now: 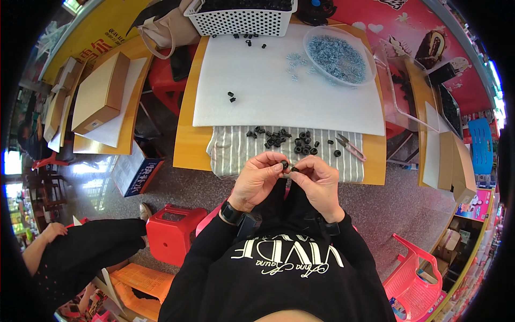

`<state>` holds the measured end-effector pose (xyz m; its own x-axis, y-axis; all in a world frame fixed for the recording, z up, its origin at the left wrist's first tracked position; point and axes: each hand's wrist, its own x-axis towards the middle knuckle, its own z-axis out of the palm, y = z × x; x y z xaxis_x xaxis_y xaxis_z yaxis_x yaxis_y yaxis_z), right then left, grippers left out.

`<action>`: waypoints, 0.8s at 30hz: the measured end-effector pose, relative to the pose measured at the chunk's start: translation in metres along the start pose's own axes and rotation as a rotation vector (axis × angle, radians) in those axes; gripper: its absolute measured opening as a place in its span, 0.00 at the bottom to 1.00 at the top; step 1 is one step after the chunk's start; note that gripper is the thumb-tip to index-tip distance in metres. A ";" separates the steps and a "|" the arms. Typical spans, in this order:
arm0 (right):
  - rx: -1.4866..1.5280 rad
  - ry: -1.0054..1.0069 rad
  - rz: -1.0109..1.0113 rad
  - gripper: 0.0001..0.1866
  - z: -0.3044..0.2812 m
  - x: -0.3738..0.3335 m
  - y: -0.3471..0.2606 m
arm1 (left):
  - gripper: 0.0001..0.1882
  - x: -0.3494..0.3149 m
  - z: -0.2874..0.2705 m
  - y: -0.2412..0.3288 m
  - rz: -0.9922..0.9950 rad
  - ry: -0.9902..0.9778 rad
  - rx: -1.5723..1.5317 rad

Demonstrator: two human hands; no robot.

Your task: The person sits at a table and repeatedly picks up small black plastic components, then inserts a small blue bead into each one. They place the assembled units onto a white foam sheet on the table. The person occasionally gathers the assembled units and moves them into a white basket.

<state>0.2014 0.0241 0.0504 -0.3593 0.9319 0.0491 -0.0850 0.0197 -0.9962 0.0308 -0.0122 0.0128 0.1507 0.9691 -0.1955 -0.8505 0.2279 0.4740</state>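
My left hand (258, 180) pinches a small round black part (284, 164) between thumb and fingers. Close beside it, my right hand (320, 182) is closed on another small dark piece (294, 169), mostly hidden by the fingertips. Both hands meet just past the near edge of a striped grey cloth (230, 153). On this cloth lie a loose group of small black pieces (275, 140) and, to its right, a cluster of round black parts (306, 142). Farther right rests a pair of thread snips (351, 147) with pinkish handles.
A white foam sheet (257, 80) covers much of the wooden table (189, 145). At the back stand a white perforated basket (241, 22) of black pieces and a clear bowl (370, 64) of bluish bits. A red stool (169, 236) is left; another person's hand (53, 232) shows farther left.
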 end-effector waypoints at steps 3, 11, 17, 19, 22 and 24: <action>0.111 0.017 0.057 0.06 0.003 0.001 -0.006 | 0.11 0.001 0.003 0.001 0.006 -0.014 0.025; 0.030 -0.010 0.012 0.07 0.003 -0.003 -0.004 | 0.11 0.000 -0.001 0.001 0.017 -0.034 0.099; -0.152 -0.015 -0.092 0.07 0.001 -0.002 -0.001 | 0.10 0.000 0.000 0.002 0.036 -0.047 0.146; -0.228 -0.016 -0.151 0.07 0.001 -0.001 -0.004 | 0.10 0.000 0.002 0.003 0.039 -0.050 0.164; -0.336 -0.016 -0.212 0.07 0.001 0.000 -0.006 | 0.10 -0.001 0.003 0.003 0.029 -0.029 0.167; -0.382 -0.021 -0.238 0.08 0.001 0.000 -0.007 | 0.09 -0.001 0.001 0.002 0.029 -0.042 0.169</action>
<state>0.2007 0.0232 0.0574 -0.3904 0.8777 0.2779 0.1802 0.3688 -0.9119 0.0294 -0.0124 0.0146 0.1519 0.9777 -0.1451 -0.7583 0.2094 0.6173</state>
